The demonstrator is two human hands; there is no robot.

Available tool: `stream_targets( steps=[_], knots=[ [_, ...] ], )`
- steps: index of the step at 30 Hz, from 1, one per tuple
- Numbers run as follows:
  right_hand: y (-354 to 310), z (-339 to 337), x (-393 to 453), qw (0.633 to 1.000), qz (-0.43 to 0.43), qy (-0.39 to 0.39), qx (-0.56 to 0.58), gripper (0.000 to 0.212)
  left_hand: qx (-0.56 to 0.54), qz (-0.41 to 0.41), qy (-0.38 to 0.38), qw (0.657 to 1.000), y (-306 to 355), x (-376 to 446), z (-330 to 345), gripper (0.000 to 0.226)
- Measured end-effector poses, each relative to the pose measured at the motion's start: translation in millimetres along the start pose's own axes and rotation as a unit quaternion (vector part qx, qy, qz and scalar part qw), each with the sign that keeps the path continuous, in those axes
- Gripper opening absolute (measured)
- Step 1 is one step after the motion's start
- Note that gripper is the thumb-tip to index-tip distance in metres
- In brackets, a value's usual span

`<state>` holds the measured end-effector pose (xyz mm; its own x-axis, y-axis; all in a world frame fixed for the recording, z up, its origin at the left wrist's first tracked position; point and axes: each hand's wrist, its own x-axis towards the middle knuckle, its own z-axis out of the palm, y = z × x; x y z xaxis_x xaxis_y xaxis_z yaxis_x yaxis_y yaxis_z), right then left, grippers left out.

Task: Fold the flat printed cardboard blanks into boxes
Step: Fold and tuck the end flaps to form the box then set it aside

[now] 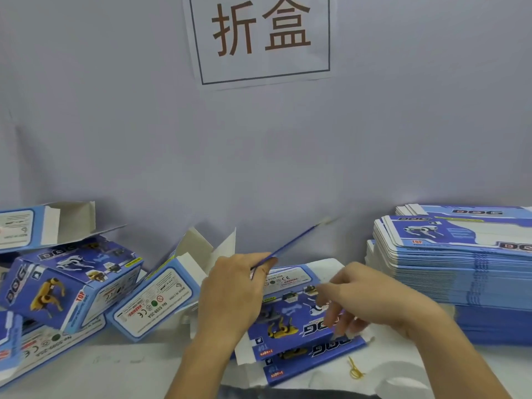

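L hand (pixel 230 295) is raised at centre, thumb and fingers pinched on the edge of a flat blank (pixel 293 243) that tilts up-right, seen edge-on. R hand (pixel 371 300) hovers over the blanks (pixel 290 326) lying on the table (pixel 115 367); its fingers are blurred, loosely curled, w/ no clear grip. Folded boxes (pixel 66 283) lie at left, flaps open, nothing visible inside. Tall stack (pixel 460 269) of glossy blue printed card sits at right. Yellow rubber band (pixel 354 370) lies nr the table's front edge.
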<state>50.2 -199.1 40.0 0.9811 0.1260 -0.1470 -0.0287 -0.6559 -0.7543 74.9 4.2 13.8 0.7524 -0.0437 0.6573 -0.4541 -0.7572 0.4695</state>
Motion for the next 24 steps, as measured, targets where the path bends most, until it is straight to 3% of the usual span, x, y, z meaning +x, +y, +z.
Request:
stream_targets(
  steps=[4, 7, 8, 12, 14, 16, 18, 21, 23, 24],
  knots=[
    [-6, 4, 0, 0.996, -0.068, 0.018, 0.059, 0.025, -0.039, -0.028, 0.1, 0.994, 2, 0, -4, 0.013],
    [-8, 3, -4, 0.993, -0.084, -0.018, 0.079, 0.025, -0.073, -0.044, 0.102, 0.991, 3, 1, -7, 0.007],
    [-9, 2, -6, 0.991, -0.086, -0.041, 0.09, 0.026, -0.093, -0.051, 0.063, 0.992, 2, 2, -8, 0.007],
    [-9, -2, -13, 0.97, -0.098, -0.168, 0.142, 0.034, -0.095, -0.024, -0.223, 0.97, 3, 5, -18, 0.018],
    [-10, -2, -14, 0.961, -0.107, -0.197, 0.163, 0.037, -0.083, 0.004, -0.261, 0.962, 3, 5, -21, 0.035],
    [-11, 0, -12, 0.962, -0.11, -0.176, 0.178, 0.036, -0.081, 0.023, -0.193, 0.978, 4, 6, -23, 0.041],
    [-12, 3, -11, 0.967, -0.11, -0.131, 0.189, 0.038, -0.074, 0.036, -0.037, 0.996, 3, 9, -23, 0.037],
    [-16, 7, -7, 0.96, -0.132, -0.024, 0.244, 0.058, -0.111, 0.023, 0.162, 0.98, 14, 8, -27, 0.026],
    [-23, 13, -6, 0.932, -0.175, 0.022, 0.317, 0.087, -0.152, 0.026, 0.172, 0.973, 27, 6, -25, 0.021],
    [-26, 17, -5, 0.913, -0.204, 0.035, 0.351, 0.093, -0.189, 0.035, 0.115, 0.975, 34, 4, -21, 0.021]
  ],
)
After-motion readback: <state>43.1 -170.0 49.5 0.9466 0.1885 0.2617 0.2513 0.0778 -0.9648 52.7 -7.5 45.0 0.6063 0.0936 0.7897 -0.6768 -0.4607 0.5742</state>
